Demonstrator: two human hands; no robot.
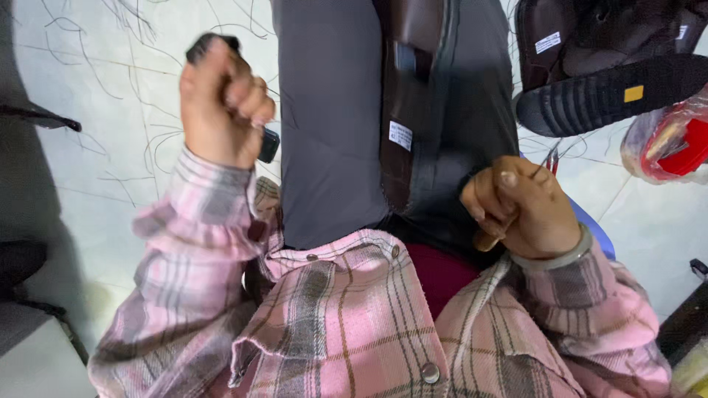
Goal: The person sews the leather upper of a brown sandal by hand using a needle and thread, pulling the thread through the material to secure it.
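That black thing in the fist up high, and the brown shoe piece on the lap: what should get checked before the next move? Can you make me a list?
1. Left hand grips the black tool firmly: ok, the fist is closed around it.
2. Which way the tool's working end points: cannot tell, it is blurred and mostly hidden.
3. Brown shoe piece lies steady on the lap: ok, it rests along the grey trousers.
4. Right hand is closed on something: ok, but what it pinches is too small to tell.
5. Finished shoes lie apart from both hands: ok, at the upper right.
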